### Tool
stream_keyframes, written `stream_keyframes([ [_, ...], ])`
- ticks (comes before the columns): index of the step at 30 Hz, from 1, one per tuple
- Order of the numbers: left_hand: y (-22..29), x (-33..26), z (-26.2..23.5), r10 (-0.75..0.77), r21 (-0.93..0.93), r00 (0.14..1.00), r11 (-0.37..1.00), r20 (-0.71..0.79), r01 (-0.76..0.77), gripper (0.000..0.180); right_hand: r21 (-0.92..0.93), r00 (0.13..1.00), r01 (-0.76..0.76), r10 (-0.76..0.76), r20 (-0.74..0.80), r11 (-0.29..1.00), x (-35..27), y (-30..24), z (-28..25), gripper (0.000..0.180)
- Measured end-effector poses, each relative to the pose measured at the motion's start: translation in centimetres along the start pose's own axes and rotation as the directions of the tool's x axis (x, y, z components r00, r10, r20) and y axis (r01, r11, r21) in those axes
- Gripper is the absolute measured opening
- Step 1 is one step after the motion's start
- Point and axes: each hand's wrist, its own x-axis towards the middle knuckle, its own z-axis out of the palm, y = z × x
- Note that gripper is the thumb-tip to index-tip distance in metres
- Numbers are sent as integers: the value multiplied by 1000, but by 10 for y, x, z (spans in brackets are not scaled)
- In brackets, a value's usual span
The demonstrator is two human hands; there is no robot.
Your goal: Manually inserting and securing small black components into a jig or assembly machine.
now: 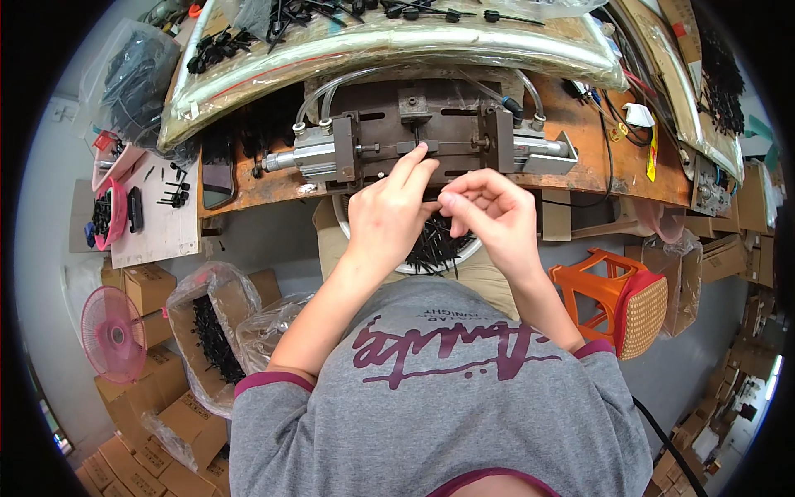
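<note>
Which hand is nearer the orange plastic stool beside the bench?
Right. The right hand is up-left of the orange stool, a short gap away; the left hand is farther left, fingertips at the metal fixture.

pink fan [113, 333] lower left on the floor. cardboard boxes [149, 286] stacked around it. open box lined with a plastic bag [211, 319], full of black parts. orange stool [623, 294] at right, woven seat. pink basket [112, 214] on a white board [161, 224] at left. clear plastic bags [389, 37] along the bench top. more boxes [749, 203] far right.
</note>
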Motion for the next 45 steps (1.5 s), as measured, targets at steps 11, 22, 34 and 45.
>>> stream_keyframes([
  [11, 33, -3, -59, -10, -582, 997, 811, 81, 55, 32, 483, 993, -114, 94, 66, 868, 20, -23, -21, 15],
  [22, 30, -7, -66, 184, -469, 983, 869, 8, -159, 28, 385, 996, 93, -84, -40, 918, 27, -17, -18, 20],
  [34, 27, -9, -62, 211, -423, 975, 879, -71, -221, 23, 327, 997, 65, -78, 28, 943, 23, -24, -3, 22],
  [45, 24, -9, -54, 249, -405, 962, 872, -113, -274, 29, 339, 997, 52, -65, 27, 939, 19, -22, -3, 23],
])
